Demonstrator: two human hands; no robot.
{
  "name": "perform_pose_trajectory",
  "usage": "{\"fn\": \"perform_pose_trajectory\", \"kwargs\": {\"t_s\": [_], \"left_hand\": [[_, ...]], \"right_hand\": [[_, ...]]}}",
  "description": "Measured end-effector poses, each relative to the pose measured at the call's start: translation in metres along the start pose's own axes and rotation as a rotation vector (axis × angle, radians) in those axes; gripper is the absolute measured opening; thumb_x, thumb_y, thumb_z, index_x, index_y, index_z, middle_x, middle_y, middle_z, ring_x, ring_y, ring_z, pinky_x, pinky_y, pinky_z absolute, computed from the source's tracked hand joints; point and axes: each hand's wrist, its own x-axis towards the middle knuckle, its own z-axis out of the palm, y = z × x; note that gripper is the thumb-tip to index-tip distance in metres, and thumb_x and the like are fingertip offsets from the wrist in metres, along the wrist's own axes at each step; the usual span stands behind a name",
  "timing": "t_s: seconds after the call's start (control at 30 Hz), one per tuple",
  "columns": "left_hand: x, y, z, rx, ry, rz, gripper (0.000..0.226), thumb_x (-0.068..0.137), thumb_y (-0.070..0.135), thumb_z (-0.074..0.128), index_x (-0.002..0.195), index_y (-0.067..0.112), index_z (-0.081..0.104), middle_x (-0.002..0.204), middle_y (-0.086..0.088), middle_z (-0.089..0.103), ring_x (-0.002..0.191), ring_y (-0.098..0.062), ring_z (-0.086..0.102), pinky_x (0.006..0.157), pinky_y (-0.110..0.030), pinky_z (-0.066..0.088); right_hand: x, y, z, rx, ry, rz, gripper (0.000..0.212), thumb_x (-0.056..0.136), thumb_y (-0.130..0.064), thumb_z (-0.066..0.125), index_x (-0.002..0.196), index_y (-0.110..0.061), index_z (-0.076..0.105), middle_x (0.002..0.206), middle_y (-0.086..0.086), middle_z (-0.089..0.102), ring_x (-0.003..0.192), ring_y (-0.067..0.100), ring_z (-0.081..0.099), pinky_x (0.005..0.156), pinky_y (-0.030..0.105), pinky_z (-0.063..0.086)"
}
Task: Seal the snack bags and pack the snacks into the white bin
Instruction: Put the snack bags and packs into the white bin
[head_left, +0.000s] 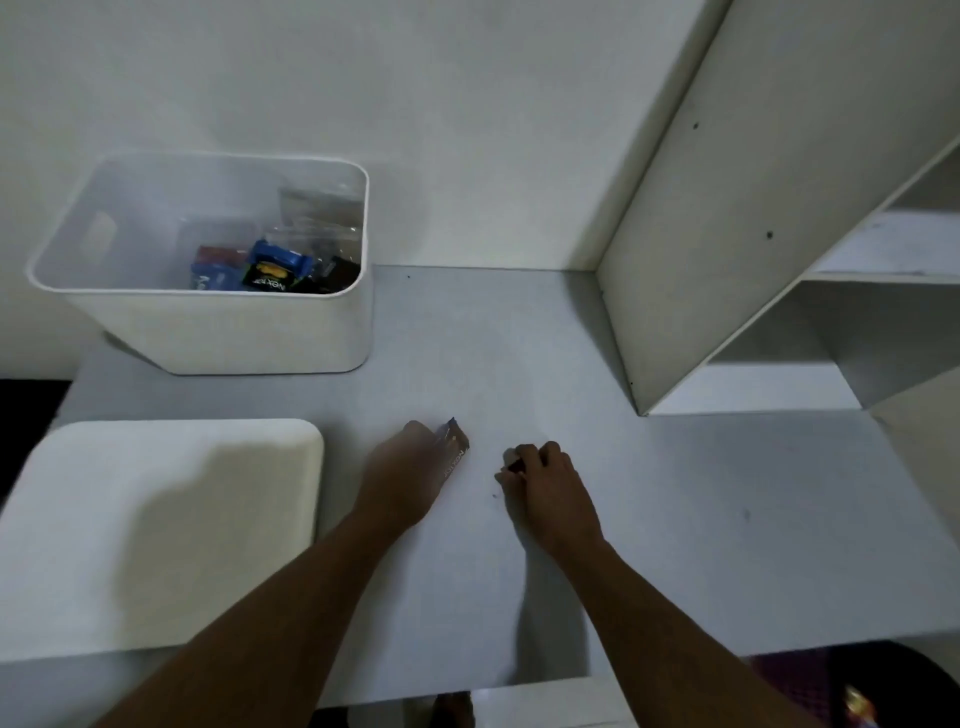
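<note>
The white bin (223, 327) stands at the back left of the table and holds several snack packets (275, 270) and clear bags. My left hand (410, 473) grips a brown snack packet (457, 449) at the table's middle; most of the packet is hidden under the hand. My right hand (545, 478) lies a little to the right with its fingers curled round a small dark item (514, 462) that I cannot make out.
A white lid or tray (156, 519) lies upside down at the front left. A white shelf unit (779, 260) stands along the right side. The grey table top (701, 519) ends at a front edge near my forearms.
</note>
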Motion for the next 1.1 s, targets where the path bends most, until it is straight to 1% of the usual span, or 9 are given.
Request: {"fn": "perform_pose_trajectory", "kwargs": {"t_s": [0.1, 0.23, 0.37, 0.5, 0.6, 0.73, 0.87, 0.93, 1.1], "left_hand": [[0.000, 0.016, -0.030, -0.018, 0.029, 0.009, 0.020, 0.081, 0.021, 0.072, 0.096, 0.022, 0.059, 0.085, 0.005, 0.071, 0.077, -0.017, 0.066, 0.066, -0.030, 0.052], [0.002, 0.051, -0.089, -0.032, 0.117, 0.039, 0.020, 0.083, 0.026, 0.073, 0.099, 0.026, 0.062, 0.093, 0.007, 0.070, 0.084, -0.012, 0.065, 0.077, -0.031, 0.055], [0.010, 0.088, -0.176, -0.053, 0.296, 0.153, 0.023, 0.084, 0.022, 0.073, 0.105, 0.025, 0.064, 0.094, 0.012, 0.066, 0.086, -0.008, 0.061, 0.078, -0.025, 0.050], [0.031, 0.091, -0.249, -0.044, 0.398, 0.112, 0.021, 0.080, 0.022, 0.071, 0.100, 0.024, 0.065, 0.089, 0.007, 0.066, 0.084, -0.011, 0.061, 0.073, -0.027, 0.048], [0.058, 0.071, -0.284, 0.025, 0.366, 0.034, 0.022, 0.081, 0.028, 0.074, 0.101, 0.022, 0.066, 0.094, 0.000, 0.071, 0.081, -0.016, 0.065, 0.068, -0.028, 0.050], [0.095, 0.044, -0.293, 0.100, 0.263, 0.015, 0.023, 0.082, 0.021, 0.075, 0.103, 0.019, 0.066, 0.097, -0.003, 0.070, 0.082, -0.016, 0.062, 0.070, -0.023, 0.045], [0.123, 0.023, -0.282, 0.115, 0.128, 0.041, 0.032, 0.085, 0.018, 0.072, 0.116, 0.018, 0.063, 0.113, -0.009, 0.069, 0.096, -0.022, 0.065, 0.088, -0.035, 0.056], [0.126, 0.014, -0.279, 0.161, 0.126, 0.070, 0.037, 0.088, 0.022, 0.070, 0.124, 0.018, 0.061, 0.118, -0.008, 0.068, 0.104, -0.024, 0.064, 0.093, -0.036, 0.054], [0.113, -0.009, -0.298, 0.273, 0.247, 0.222, 0.043, 0.091, 0.033, 0.064, 0.131, 0.018, 0.059, 0.126, -0.008, 0.065, 0.115, -0.029, 0.058, 0.097, -0.044, 0.050]], "right_hand": [[0.018, -0.023, -0.025, 0.076, 0.014, -0.024, 0.038, 0.101, -0.041, 0.049, 0.126, -0.013, 0.052, 0.116, 0.011, 0.054, 0.107, 0.029, 0.052, 0.085, 0.040, 0.049], [0.054, -0.064, -0.070, 0.139, 0.131, -0.142, 0.029, 0.098, -0.041, 0.055, 0.104, -0.013, 0.052, 0.101, 0.006, 0.055, 0.092, 0.024, 0.052, 0.071, 0.036, 0.046], [0.101, -0.131, -0.124, 0.197, 0.220, -0.251, 0.027, 0.097, -0.042, 0.057, 0.098, -0.015, 0.052, 0.097, 0.003, 0.054, 0.086, 0.022, 0.053, 0.066, 0.033, 0.044], [0.138, -0.194, -0.153, 0.261, 0.272, -0.303, 0.025, 0.097, -0.040, 0.058, 0.101, -0.018, 0.050, 0.099, 0.001, 0.054, 0.089, 0.020, 0.052, 0.069, 0.034, 0.045], [0.164, -0.232, -0.158, 0.242, 0.263, -0.308, 0.025, 0.096, -0.039, 0.060, 0.108, -0.019, 0.051, 0.103, 0.002, 0.057, 0.093, 0.019, 0.054, 0.073, 0.032, 0.048], [0.194, -0.267, -0.141, 0.178, 0.215, -0.246, 0.029, 0.094, -0.040, 0.062, 0.112, -0.020, 0.053, 0.109, 0.003, 0.059, 0.098, 0.019, 0.056, 0.079, 0.033, 0.052], [0.207, -0.282, -0.120, 0.126, 0.199, -0.211, 0.031, 0.096, -0.040, 0.057, 0.116, -0.017, 0.054, 0.112, 0.007, 0.061, 0.100, 0.024, 0.060, 0.078, 0.034, 0.051], [0.206, -0.282, -0.109, 0.085, 0.197, -0.206, 0.036, 0.098, -0.041, 0.052, 0.123, -0.015, 0.053, 0.119, 0.009, 0.061, 0.104, 0.026, 0.059, 0.081, 0.036, 0.051], [0.192, -0.285, -0.103, 0.046, 0.204, -0.192, 0.041, 0.101, -0.039, 0.047, 0.132, -0.014, 0.052, 0.131, 0.011, 0.058, 0.114, 0.028, 0.056, 0.089, 0.037, 0.049]]}}
